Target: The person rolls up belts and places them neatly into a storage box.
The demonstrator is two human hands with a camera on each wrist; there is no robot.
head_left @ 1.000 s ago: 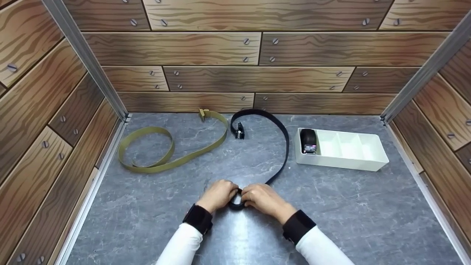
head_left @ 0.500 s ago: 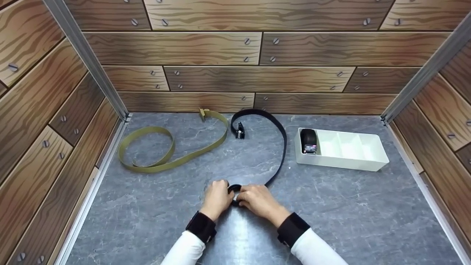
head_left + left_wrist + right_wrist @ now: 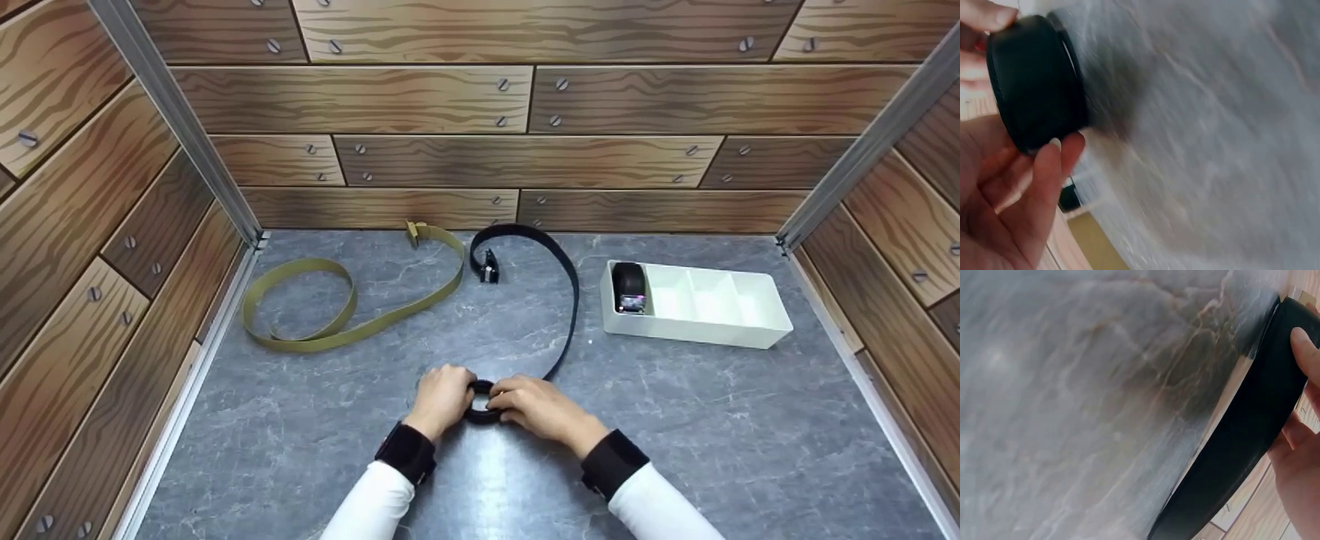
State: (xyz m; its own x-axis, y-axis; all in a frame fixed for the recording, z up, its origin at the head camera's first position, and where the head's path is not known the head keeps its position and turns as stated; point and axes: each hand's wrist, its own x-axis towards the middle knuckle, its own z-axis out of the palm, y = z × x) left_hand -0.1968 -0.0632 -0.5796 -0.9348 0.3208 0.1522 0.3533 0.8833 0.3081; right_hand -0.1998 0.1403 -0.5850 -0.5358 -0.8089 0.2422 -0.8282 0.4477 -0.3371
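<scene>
Around a black belt [image 3: 1034, 84], left hand [image 3: 442, 399] and right hand [image 3: 541, 409] hold a closed grip, some fingers hidden.

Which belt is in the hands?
The part-coiled black belt, its strap running back to its buckle. The olive belt lies loose at left; the other black one sits in the tray.

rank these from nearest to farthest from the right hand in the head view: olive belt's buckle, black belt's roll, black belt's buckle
1. Black belt's roll: held by the right hand, on its left
2. Black belt's buckle: straight beyond the roll
3. Olive belt's buckle: back left
</scene>
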